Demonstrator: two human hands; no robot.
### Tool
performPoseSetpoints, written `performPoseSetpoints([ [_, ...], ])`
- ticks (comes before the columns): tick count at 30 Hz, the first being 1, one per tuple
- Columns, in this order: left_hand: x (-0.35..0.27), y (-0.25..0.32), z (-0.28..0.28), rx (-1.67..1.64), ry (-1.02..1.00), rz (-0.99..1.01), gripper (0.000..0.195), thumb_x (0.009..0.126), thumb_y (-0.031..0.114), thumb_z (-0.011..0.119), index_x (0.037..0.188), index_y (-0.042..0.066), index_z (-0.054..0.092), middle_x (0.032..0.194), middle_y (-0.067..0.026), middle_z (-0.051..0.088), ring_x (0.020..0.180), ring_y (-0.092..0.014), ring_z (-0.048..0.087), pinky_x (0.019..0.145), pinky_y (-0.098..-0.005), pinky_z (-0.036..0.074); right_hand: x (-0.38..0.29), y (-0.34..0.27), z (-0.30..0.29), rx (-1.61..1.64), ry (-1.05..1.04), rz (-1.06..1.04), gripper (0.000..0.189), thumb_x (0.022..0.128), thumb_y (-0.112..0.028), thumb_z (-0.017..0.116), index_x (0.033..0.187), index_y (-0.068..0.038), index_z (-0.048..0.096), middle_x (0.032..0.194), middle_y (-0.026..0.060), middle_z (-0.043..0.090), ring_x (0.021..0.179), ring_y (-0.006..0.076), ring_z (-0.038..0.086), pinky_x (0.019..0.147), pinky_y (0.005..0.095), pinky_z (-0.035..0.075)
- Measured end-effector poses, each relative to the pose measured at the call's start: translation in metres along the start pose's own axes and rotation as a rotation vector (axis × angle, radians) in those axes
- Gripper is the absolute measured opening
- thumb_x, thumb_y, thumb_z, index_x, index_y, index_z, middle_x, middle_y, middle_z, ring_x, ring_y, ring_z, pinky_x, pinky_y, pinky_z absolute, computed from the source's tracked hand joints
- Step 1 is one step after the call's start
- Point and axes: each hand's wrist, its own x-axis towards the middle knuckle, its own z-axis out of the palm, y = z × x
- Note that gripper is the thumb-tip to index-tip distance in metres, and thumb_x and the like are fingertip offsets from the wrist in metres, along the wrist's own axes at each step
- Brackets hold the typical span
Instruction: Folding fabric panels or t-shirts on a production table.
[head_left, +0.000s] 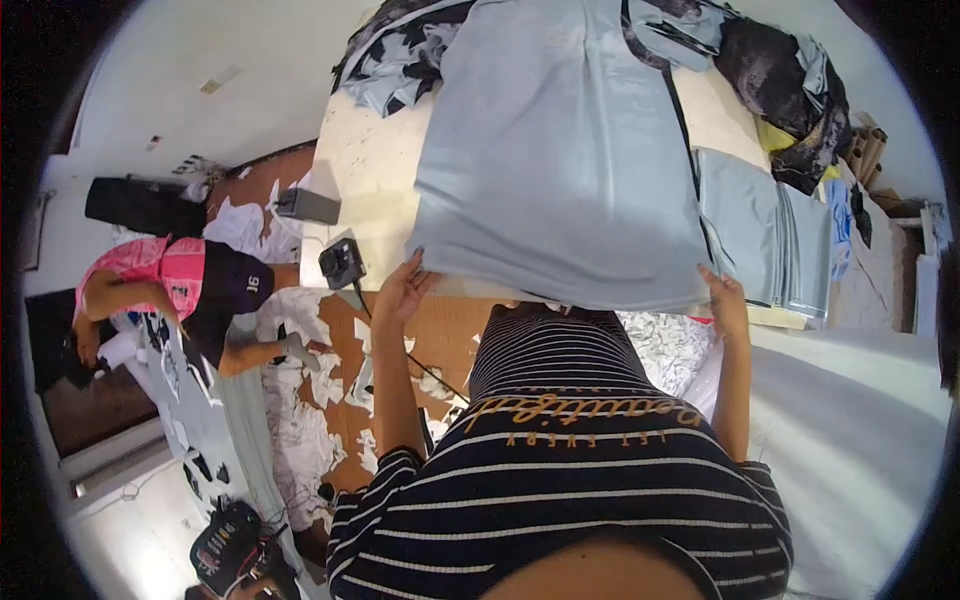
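A large grey garment panel (555, 172) with dark edging along its right side lies spread over a pale worktable (367, 165). Its near edge reaches the front of the table, close to my body. My left hand (403, 291) pinches the near left corner between thumb and fingers. At the near right corner, my right hand (724, 298) grips the same hem beside the dark edging. The cloth stretches between both hands, with soft creases running across it. Right of the panel sits a stack of folded grey fabric (765, 232).
Crumpled grey and black cloth (405, 64) and a dark bundle (780, 82) lie at the back. A black corded device (343, 262) and grey box (307, 204) sit left. White scraps (300, 420) cover the floor. One person (172, 289) bends at left; another (232, 551) is lower left.
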Motion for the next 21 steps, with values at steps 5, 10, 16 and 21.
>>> performPoseSetpoints([
  [5, 0.001, 0.003, -0.01, 0.019, 0.026, -0.077, 0.026, 0.089, 0.013, 0.056, 0.113, 0.001, 0.054, 0.105, -0.0074, 0.061, 0.089, -0.018, 0.061, 0.08, -0.0296, 0.053, 0.015, -0.017, -0.003, 0.014, -0.148, -0.01, 0.031, 0.084, -0.028, 0.063, 0.097, -0.001, 0.061, 0.084, 0.0034, 0.064, 0.065, 0.0098, 0.059, 0.055, 0.0262, 0.053],
  [10, -0.011, 0.016, -0.01, 0.114, -0.047, -0.102, 0.03, 0.086, 0.016, 0.062, 0.11, -0.002, 0.055, 0.099, -0.0052, 0.061, 0.083, -0.016, 0.06, 0.078, -0.0283, 0.053, 0.019, -0.012, -0.006, 0.018, -0.167, -0.031, 0.029, 0.086, -0.025, 0.06, 0.103, -0.002, 0.061, 0.09, 0.0031, 0.063, 0.068, 0.0102, 0.06, 0.055, 0.0277, 0.054],
  [16, -0.017, 0.023, 0.019, 0.264, 0.004, 0.037, 0.026, 0.08, 0.018, 0.07, 0.091, 0.001, 0.054, 0.092, -0.0075, 0.058, 0.078, -0.014, 0.059, 0.073, -0.0266, 0.053, 0.022, -0.001, 0.004, -0.097, -0.146, -0.05, 0.037, 0.085, -0.03, 0.061, 0.108, -0.003, 0.061, 0.094, 0.0023, 0.061, 0.073, 0.0104, 0.059, 0.056, 0.0274, 0.052],
  [21, -0.01, 0.022, 0.031, 0.71, 0.236, 0.364, 0.036, 0.067, 0.014, 0.077, 0.088, 0.003, 0.05, 0.073, -0.0069, 0.058, 0.064, -0.017, 0.058, 0.056, -0.0263, 0.048, 0.023, 0.014, 0.013, -0.092, -0.171, -0.059, 0.049, 0.082, -0.037, 0.063, 0.112, 0.001, 0.057, 0.102, 0.0075, 0.06, 0.088, 0.0164, 0.059, 0.068, 0.0338, 0.052],
])
